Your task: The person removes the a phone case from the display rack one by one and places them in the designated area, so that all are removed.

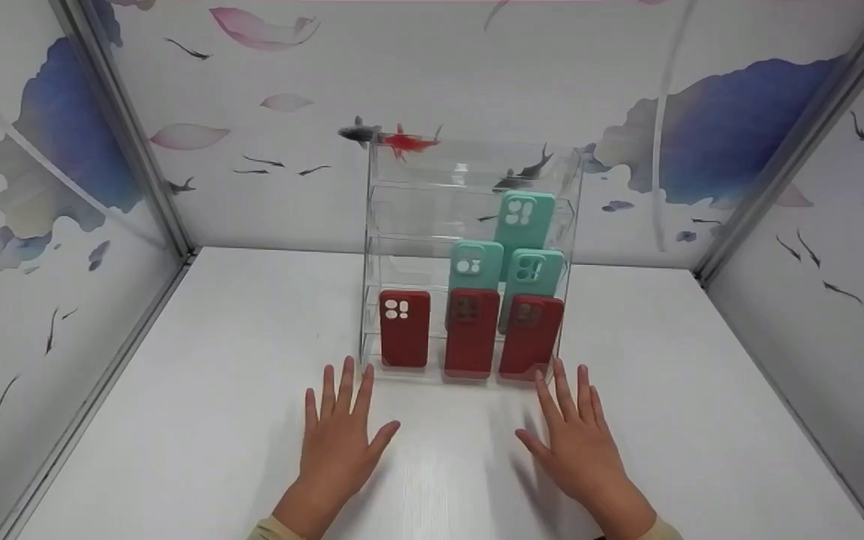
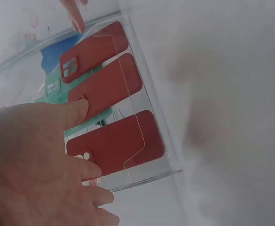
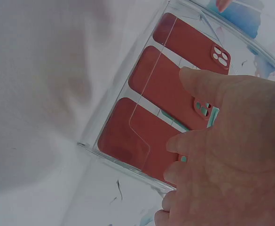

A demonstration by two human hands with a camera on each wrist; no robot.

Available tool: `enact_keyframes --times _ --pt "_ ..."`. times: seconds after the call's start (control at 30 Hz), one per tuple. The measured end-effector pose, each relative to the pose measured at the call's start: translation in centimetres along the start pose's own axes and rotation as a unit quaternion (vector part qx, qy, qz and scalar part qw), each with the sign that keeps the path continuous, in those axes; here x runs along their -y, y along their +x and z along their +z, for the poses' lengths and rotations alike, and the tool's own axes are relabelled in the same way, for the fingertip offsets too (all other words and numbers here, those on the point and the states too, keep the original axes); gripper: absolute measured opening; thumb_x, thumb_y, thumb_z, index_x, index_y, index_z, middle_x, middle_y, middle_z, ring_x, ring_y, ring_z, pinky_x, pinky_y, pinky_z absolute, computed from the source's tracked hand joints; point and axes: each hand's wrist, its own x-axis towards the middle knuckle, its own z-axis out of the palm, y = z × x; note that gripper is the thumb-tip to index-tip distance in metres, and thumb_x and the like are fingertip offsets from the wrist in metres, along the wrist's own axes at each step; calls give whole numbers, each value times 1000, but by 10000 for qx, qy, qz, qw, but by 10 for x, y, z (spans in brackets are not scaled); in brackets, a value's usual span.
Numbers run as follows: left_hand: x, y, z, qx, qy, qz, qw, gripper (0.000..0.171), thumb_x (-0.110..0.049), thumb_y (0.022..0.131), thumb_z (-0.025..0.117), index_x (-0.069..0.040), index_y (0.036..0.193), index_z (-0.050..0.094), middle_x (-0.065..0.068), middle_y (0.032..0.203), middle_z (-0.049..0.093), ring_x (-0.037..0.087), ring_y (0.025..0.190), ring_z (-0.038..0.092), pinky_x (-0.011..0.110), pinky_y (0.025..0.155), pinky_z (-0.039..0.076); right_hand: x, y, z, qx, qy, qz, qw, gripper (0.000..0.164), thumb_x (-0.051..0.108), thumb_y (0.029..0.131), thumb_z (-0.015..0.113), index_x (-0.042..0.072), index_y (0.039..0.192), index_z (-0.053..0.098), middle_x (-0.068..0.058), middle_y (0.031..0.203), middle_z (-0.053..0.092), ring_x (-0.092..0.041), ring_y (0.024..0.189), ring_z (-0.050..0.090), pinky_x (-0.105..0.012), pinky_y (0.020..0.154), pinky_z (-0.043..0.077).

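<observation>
A clear tiered display rack (image 1: 432, 196) stands upright on the white table. Its lowest tier holds three red phone cases: the left one (image 1: 405, 337), the middle one (image 1: 469, 341) and the right one (image 1: 530, 345). Behind them are three mint-green phone cases, one (image 1: 475, 264) above the middle red case, another (image 1: 538, 271) to its right, and the topmost (image 1: 526, 221) higher up. My left hand (image 1: 338, 446) is spread before the rack's left front corner. Near the right front corner my right hand (image 1: 582, 450) is spread likewise. Neither hand holds anything.
White panels (image 1: 267, 202) painted with fish, petals and blue washes enclose the table (image 1: 222, 360) at the back and sides. Grey metal posts (image 1: 128, 127) mark the back corners. The rack's upper left tiers carry no cases.
</observation>
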Motion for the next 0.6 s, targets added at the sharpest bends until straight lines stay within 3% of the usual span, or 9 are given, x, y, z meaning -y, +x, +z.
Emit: enact_keyframes --times 0.07,0.13,0.2,0.27,0.4,0.5,0.6 --pt "3 6 -1 -59 -110 -75 9999 87 -42 96 72 -10 164 27 20 172 15 46 159 12 62 125 33 1 2 -3 -12 -54 13 10000 87 47 97 68 8 164 27 -19 174 8 -48 159 -1 -65 130 14" --pt "6 13 -3 -152 -250 -123 9995 87 -33 96 75 -9 164 26 22 172 15 47 158 16 54 108 54 1 5 -7 -47 -99 27 9999 88 46 97 70 7 164 28 -19 174 8 -49 158 1 -65 129 20" --pt "9 21 -6 -280 -329 -165 9989 87 -26 95 76 -9 164 26 23 171 15 46 157 20 46 90 64 2 8 -11 -86 -135 54 9999 87 44 97 70 7 164 28 -19 174 8 -48 159 3 -64 126 28" --pt "12 29 -8 -453 -412 -168 9980 85 -22 95 76 -8 163 26 24 169 19 45 154 28 44 85 65 2 13 -17 -153 -136 74 9998 85 42 97 71 7 163 30 -20 173 11 -48 159 8 -62 121 38" --pt "20 42 -7 -751 -655 -231 9948 80 -17 96 75 -7 162 30 23 166 28 41 148 42 49 100 60 3 23 -28 -437 30 176 9989 72 33 96 73 8 157 43 -21 168 30 -45 152 34 -55 95 61" --pt "25 50 -5 -809 -815 -273 9930 77 -15 96 74 -7 161 32 23 164 31 41 146 43 52 107 56 3 31 -38 -763 157 234 9967 61 26 95 75 9 149 55 -20 156 50 -42 137 55 -53 83 65" --pt "27 56 -3 -762 -809 -268 9934 76 -16 97 73 -7 160 32 23 162 32 41 148 40 53 111 53 0 39 -47 -1099 211 227 9935 52 21 93 76 9 141 62 -18 143 63 -39 122 67 -54 85 65"
